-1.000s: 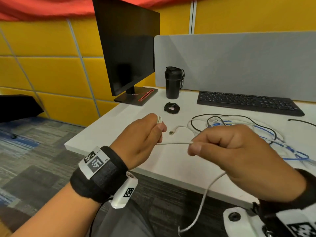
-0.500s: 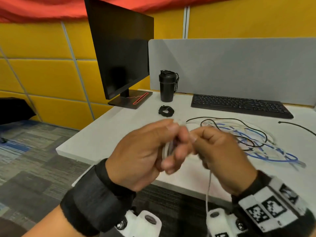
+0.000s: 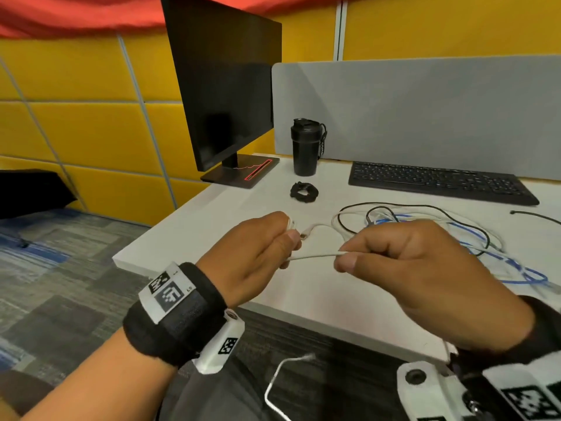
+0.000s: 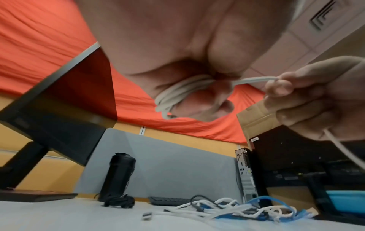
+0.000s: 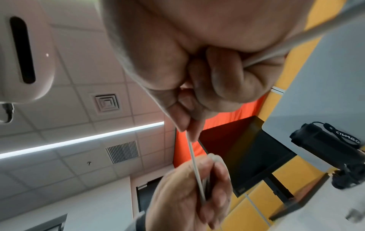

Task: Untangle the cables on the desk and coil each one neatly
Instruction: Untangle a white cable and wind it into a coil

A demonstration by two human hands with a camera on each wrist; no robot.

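Head view showed me both hands raised in front of the desk edge [image 3: 212, 293], working one white cable [image 3: 315, 255] clear of the rest. My left hand [image 3: 249, 259] was curled around a small bundle of loops already wound; the left wrist view confirmed several white turns [image 4: 177, 92] wrapped about the fingers, clamped there by the thumb so the coil could not spring open. My right hand [image 3: 425, 278] pinched the same cable between thumb and forefinger just beside the left, keeping a short, nearly straight span taut between the two. I judged that tension was the point: a tight span lays each turn flat against the last. From the right hand the cable's slack ran out under the palm and hung below the desk, its free length curving near my lap [image 3: 273, 387]; where it ended I could not tell.

Behind the hands, the tangle [image 3: 440, 235] of white, blue and black cables lay on the desk in front of the keyboard [image 3: 437, 180], with one white connector end [image 3: 305, 233] lying loose near my left knuckles. A small black coil [image 3: 304, 192] sat apart near the black bottle [image 3: 306, 147] and the monitor [image 3: 224, 86]; I took it for a cable already finished. Most of the work, I judged, was still ahead.
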